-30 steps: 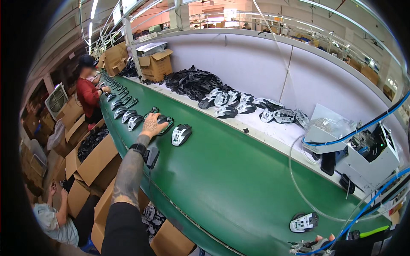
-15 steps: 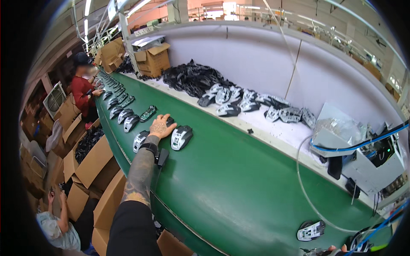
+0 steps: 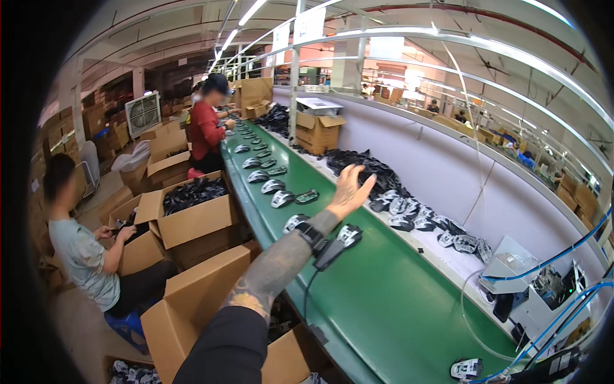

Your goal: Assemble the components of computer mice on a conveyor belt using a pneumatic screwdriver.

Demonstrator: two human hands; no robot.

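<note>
My left hand [image 3: 349, 192] is raised over the green conveyor belt [image 3: 371, 307], its fingers spread and holding nothing. Beyond the fingertips lies a heap of black parts [image 3: 368, 165] on the side ledge. A grey-and-black computer mouse shell [image 3: 349, 235] rests on the belt below my wrist. Another mouse shell [image 3: 295, 222] is partly covered by my forearm. Farther up the belt stand several mouse shells [image 3: 281, 199] in a row, with a green circuit-board piece [image 3: 307, 196] beside them. At the near right is one more mouse shell [image 3: 466, 369]. My right hand is out of view.
Grey mouse shells [image 3: 422, 221] lie along the white ledge [image 3: 409, 253]. A white machine [image 3: 543, 307] with blue hoses stands at right. Open cartons [image 3: 192, 221] line the belt's left side. One person [image 3: 86, 256] sits there; another in red [image 3: 206, 131] works farther up.
The view has swung upward and to the left. My left hand has lifted off the belt beside the mouse shells and its fingers have spread. My right fingertips have left the lower right.
</note>
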